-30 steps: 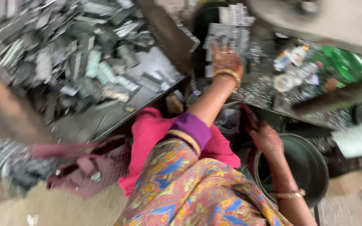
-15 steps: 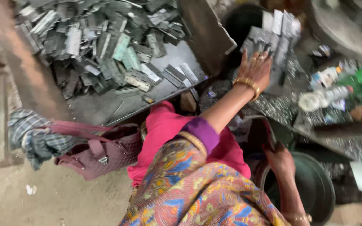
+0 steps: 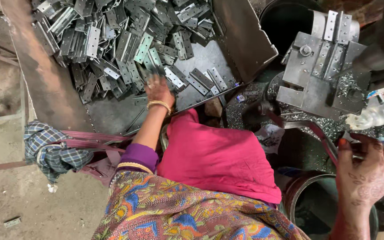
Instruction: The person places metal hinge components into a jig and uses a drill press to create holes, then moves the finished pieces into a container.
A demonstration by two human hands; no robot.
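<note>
Left hand [image 3: 158, 89] lies on the lower edge of the heap of hinges [image 3: 125, 42], fingers spread narrow and curled down onto the metal pieces; whether any one piece is actually gripped cannot be told, since the fingertips blur into the heap. A gold bangle [image 3: 158, 105] sits at that wrist.

The hinges are flat, grey, rectangular metal leaves with rows of small screw holes, some bright, some dull and dark. They lie jumbled and overlapping, filling the upper part of a dark metal tray [image 3: 112, 118]. A few lie singly on the bare tray floor toward its right edge, just beside the hand. One stray piece [image 3: 12, 221] lies on the dirt floor at the lower left.

Right hand [image 3: 363, 178], marked with henna, is well apart from the tray at the right side, fingers bent around a thin bar [image 3: 321, 138] that is partly hidden; the grip looks closed on it. Below that hand stands a round metal bucket [image 3: 307, 200].

A grey metal press fixture [image 3: 321, 71] stands at the upper right, with metal shavings around its base. A checked cloth [image 3: 52, 149] lies at the tray's lower left corner.
</note>
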